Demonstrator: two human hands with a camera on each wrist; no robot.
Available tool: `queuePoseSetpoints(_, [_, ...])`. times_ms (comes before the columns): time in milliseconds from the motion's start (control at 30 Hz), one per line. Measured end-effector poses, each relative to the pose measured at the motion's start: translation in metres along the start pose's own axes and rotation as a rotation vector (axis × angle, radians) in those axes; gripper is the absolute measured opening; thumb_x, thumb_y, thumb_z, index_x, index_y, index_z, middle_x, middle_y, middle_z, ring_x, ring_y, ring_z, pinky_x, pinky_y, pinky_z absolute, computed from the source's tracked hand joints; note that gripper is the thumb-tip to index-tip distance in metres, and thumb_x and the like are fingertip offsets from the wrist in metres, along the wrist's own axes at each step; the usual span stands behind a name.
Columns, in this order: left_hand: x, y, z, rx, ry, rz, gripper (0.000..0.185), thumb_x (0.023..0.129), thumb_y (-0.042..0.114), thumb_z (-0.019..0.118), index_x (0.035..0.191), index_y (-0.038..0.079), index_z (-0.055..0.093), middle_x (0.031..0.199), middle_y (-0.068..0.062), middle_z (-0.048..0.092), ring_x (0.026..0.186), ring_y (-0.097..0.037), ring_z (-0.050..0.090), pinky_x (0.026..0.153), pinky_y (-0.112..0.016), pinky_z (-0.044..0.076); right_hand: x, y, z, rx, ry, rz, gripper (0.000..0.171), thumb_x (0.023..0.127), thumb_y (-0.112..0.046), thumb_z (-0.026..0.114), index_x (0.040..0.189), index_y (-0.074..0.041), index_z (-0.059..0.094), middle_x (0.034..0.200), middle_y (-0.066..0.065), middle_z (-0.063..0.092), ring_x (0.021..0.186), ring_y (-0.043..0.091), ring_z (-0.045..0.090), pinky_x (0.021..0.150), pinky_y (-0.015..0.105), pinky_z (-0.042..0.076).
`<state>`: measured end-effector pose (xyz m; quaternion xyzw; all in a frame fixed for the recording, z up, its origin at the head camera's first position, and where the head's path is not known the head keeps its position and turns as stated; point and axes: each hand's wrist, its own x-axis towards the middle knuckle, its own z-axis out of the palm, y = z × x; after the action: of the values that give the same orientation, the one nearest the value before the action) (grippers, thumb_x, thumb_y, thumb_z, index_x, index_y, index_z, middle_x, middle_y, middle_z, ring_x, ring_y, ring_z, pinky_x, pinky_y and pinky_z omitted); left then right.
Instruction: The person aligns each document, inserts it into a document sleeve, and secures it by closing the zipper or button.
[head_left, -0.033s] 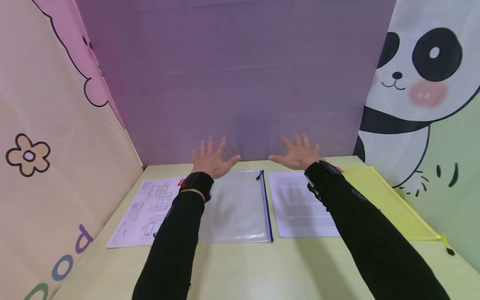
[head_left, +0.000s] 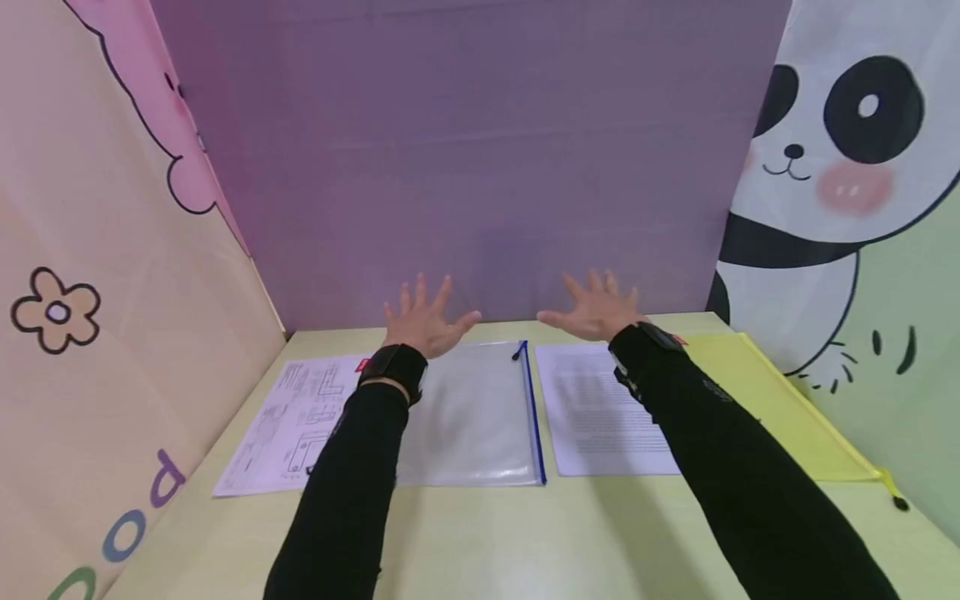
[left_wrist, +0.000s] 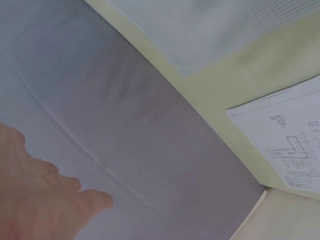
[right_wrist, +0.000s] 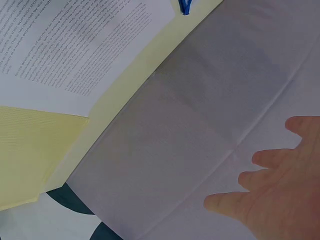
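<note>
Clear pouch (head_left: 472,425) left and yellow pouch (head_left: 780,404) right lie on the bench (head_left: 487,542) beside printed sheets (head_left: 270,450), probably spread for easy sight; my left hand (head_left: 426,323) and right hand (head_left: 592,310) hover apart, empty.

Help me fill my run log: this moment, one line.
left hand: spread, empty | right hand: spread, empty | table: drawing sheet, clear folder, text sheet, yellow folder
</note>
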<state>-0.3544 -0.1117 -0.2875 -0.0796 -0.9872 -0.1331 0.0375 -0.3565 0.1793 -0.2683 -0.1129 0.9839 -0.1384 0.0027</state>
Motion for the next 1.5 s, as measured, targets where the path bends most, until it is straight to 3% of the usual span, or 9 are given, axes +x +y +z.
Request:
queuePoseSetpoints(300, [-0.004,0.001,-0.001,-0.002,-0.004,0.001,0.089,0.098,0.073,0.037,0.165,0.026,0.002,0.169,-0.017,-0.008,0.154,-0.043,-0.005,0.119,-0.067,0.001,0.000,0.001,0.010,0.026,-0.013,-0.019,0.091,0.100,-0.063,0.048,0.163,-0.007,0.015,0.164,0.033,0.003,0.149,0.054,-0.007,0.113,0.074,-0.006])
queuePoseSetpoints(600, [-0.010,0.006,0.018,-0.058,-0.018,0.006,0.089,0.098,0.064,0.051,0.165,0.025,0.008,0.169,-0.020,0.002,0.155,-0.041,0.002,0.120,-0.062,0.013,0.000,0.003,0.029,0.030,-0.068,0.007,0.090,0.100,-0.059,0.052,0.162,-0.003,0.018,0.162,0.034,0.014,0.149,0.055,0.008,0.111,0.078,0.009])
queuePoseSetpoints(900, [-0.008,-0.006,0.050,-0.047,-0.076,-0.005,0.090,0.098,0.060,0.055,0.165,0.027,0.006,0.169,-0.019,0.002,0.155,-0.040,0.005,0.118,-0.060,0.023,0.005,0.009,0.056,0.038,-0.087,-0.044,0.084,0.102,-0.049,0.056,0.161,-0.001,0.020,0.161,0.034,0.020,0.147,0.051,0.023,0.113,0.068,0.025])
queuePoseSetpoints(1033, [-0.010,-0.007,0.065,-0.083,-0.127,-0.037,0.085,0.098,0.056,0.058,0.165,0.022,0.016,0.168,-0.021,0.011,0.153,-0.041,0.013,0.115,-0.063,0.028,0.008,0.010,0.074,0.026,-0.110,-0.041,0.079,0.102,-0.046,0.056,0.156,0.006,0.029,0.155,0.034,0.034,0.142,0.049,0.034,0.113,0.061,0.033])
queuePoseSetpoints(1233, [-0.016,0.000,0.102,-0.061,-0.220,-0.083,0.081,0.097,0.057,0.059,0.162,0.020,0.029,0.164,-0.022,0.024,0.149,-0.041,0.026,0.114,-0.060,0.032,0.016,0.005,0.104,0.003,-0.119,-0.061,0.069,0.101,-0.036,0.061,0.149,0.009,0.041,0.148,0.030,0.046,0.138,0.044,0.043,0.114,0.053,0.036])
queuePoseSetpoints(1400, [-0.022,0.008,0.122,-0.067,-0.263,-0.082,0.083,0.094,0.060,0.062,0.160,0.018,0.035,0.163,-0.022,0.027,0.149,-0.043,0.026,0.115,-0.060,0.029,0.024,-0.005,0.121,0.046,-0.088,-0.095,0.056,0.097,-0.027,0.068,0.135,0.011,0.054,0.131,0.026,0.061,0.120,0.036,0.059,0.104,0.047,0.046])
queuePoseSetpoints(1500, [-0.027,0.010,0.127,-0.075,-0.277,-0.088,0.084,0.093,0.060,0.064,0.160,0.019,0.036,0.164,-0.021,0.026,0.149,-0.043,0.025,0.116,-0.061,0.028,0.026,-0.010,0.130,0.133,-0.090,-0.084,0.041,0.094,-0.024,0.070,0.117,0.009,0.063,0.103,0.016,0.067,0.092,0.025,0.062,0.085,0.039,0.052])
